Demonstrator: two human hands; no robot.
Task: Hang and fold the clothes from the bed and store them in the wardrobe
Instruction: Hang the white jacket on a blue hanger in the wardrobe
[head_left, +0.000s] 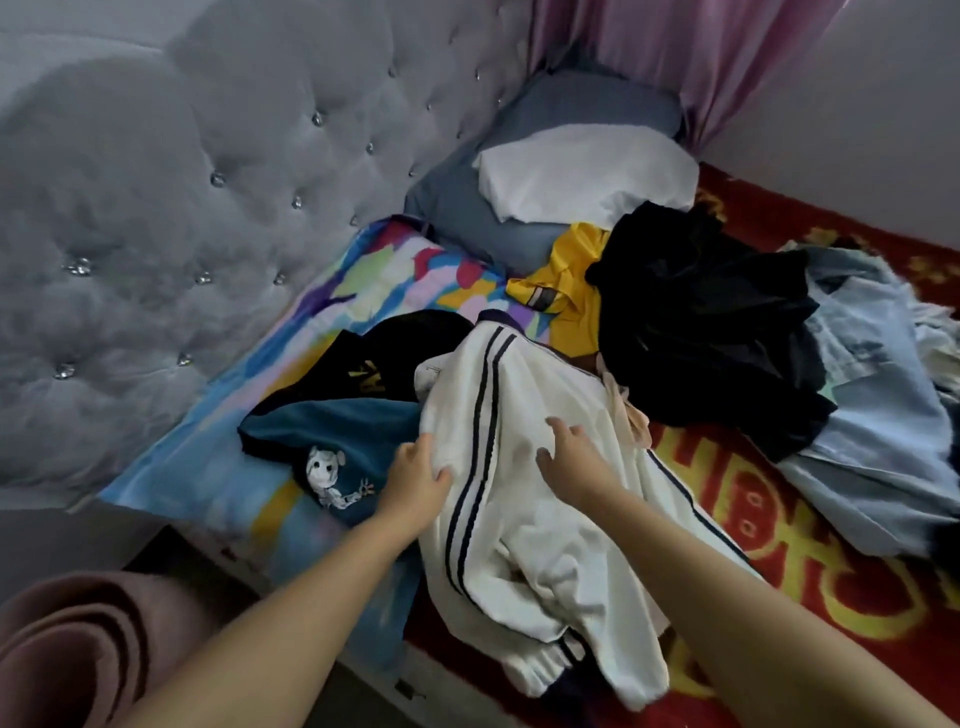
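The left hand (415, 475) had its grip pinched on the edge of the white striped jacket (524, 467), thumb over the fabric; the right hand (569, 457) lay on the cloth with fingers spread, holding nothing as far as I could tell. The jacket sprawled across the bed (779, 561), overlapping a blue cartoon sweater (332, 441), with a black garment (706, 332) and a yellow shirt (571, 291) just beyond. Lifted by one edge, the jacket might drag the sweater along or slide off the mattress toward the floor.
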